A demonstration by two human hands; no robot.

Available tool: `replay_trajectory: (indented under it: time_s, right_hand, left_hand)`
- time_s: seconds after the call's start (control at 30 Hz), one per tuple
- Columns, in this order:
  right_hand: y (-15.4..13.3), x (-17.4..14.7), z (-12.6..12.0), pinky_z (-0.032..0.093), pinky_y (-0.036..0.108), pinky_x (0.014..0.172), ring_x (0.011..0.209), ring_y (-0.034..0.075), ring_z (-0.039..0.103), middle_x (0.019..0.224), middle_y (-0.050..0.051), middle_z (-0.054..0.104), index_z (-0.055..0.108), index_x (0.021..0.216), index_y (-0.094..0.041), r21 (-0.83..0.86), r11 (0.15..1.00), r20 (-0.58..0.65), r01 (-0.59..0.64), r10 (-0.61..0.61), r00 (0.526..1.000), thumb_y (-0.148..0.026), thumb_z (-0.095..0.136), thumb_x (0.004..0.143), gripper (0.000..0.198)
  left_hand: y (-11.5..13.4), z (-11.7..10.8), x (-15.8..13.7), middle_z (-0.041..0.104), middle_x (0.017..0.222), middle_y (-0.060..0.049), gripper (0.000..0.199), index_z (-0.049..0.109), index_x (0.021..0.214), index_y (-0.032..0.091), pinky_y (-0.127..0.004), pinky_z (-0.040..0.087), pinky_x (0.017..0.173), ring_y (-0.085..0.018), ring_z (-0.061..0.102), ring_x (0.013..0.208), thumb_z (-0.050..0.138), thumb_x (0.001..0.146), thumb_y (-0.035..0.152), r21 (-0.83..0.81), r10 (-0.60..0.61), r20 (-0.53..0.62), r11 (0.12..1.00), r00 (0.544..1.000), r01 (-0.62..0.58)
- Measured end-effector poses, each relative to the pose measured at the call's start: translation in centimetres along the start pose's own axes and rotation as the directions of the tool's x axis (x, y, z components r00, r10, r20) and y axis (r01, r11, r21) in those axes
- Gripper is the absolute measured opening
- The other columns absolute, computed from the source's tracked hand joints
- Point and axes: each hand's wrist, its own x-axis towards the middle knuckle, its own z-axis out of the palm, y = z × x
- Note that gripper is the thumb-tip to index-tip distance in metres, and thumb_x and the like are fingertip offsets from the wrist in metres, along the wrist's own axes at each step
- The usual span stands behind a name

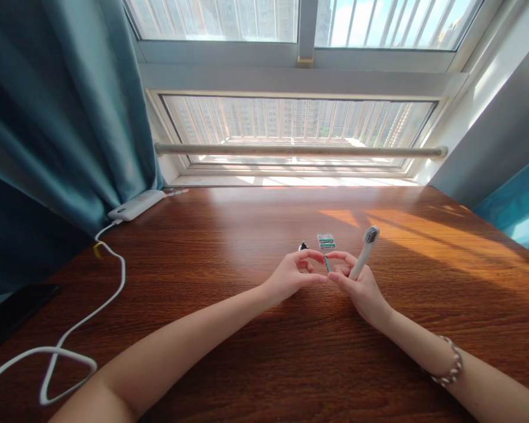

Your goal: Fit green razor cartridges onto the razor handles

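My left hand [293, 273] pinches one side of a small thin dark-green piece, which looks like a razor cartridge [327, 264], between thumb and forefinger. The fingertips of my right hand [364, 291] grip its other side. A white toothbrush [362, 256] is also held in my right hand, tilted up with its grey bristles at the top. Just beyond my hands, a small clear case [326, 241] with green-striped pieces lies on the table. A small black and silver object [304, 246] shows partly behind my left fingers; its kind is hidden.
A white box-shaped device [137, 205] with a white cable [122, 270] lies at the left of the brown wooden table [229, 235]. A dark flat object [20, 311] is at the left edge. Blue curtain [70, 106] and barred window [291, 120] stand beyond.
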Motion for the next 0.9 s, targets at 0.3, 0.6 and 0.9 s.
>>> replay_trajectory:
  time_s: [0.3, 0.6, 0.9]
  right_hand:
    - [0.1, -0.1, 0.0, 0.018, 0.022, 0.045, 0.046, 0.006, 0.022, 0.05, -0.01, 0.025, 0.05, 0.099, -0.018, -0.069, 0.995, -0.015, 0.067, -0.068, 0.998, -0.03, 0.061, 0.072, 0.031]
    - [0.3, -0.3, 0.0, 0.022, 0.021, 0.046, 0.046, 0.007, 0.025, 0.051, -0.01, 0.027, 0.049, 0.096, -0.018, -0.169, 0.979, -0.052, 0.112, -0.122, 0.991, -0.03, 0.064, 0.069, 0.034]
    - [0.1, -0.4, -0.2, 0.023, 0.021, 0.047, 0.048, 0.007, 0.026, 0.052, -0.009, 0.028, 0.054, 0.093, -0.017, -0.248, 0.957, -0.073, 0.15, -0.172, 0.982, -0.03, 0.065, 0.068, 0.03]
  left_hand:
    - [0.0, 0.1, -0.1, 0.049, 0.07, 0.001, 0.038, 0.062, 0.095, 0.012, -0.021, 0.031, 0.054, -0.007, 0.038, 0.058, 0.065, 0.064, 0.035, 0.032, 0.031, 0.042, 0.999, 0.999, -0.033]
    - [0.4, 0.0, -0.3, 0.052, 0.083, -0.003, 0.035, 0.063, 0.1, 0.014, -0.02, 0.032, 0.056, -0.008, 0.04, 0.063, 0.061, 0.07, 0.032, 0.061, 0.069, 0.121, 0.995, 0.99, -0.077]
    - [0.7, 0.3, -0.7, 0.053, 0.096, -0.007, 0.03, 0.064, 0.097, 0.015, -0.021, 0.037, 0.062, -0.014, 0.047, 0.082, 0.051, 0.078, 0.034, 0.138, 0.135, 0.178, 0.977, 0.975, -0.16]
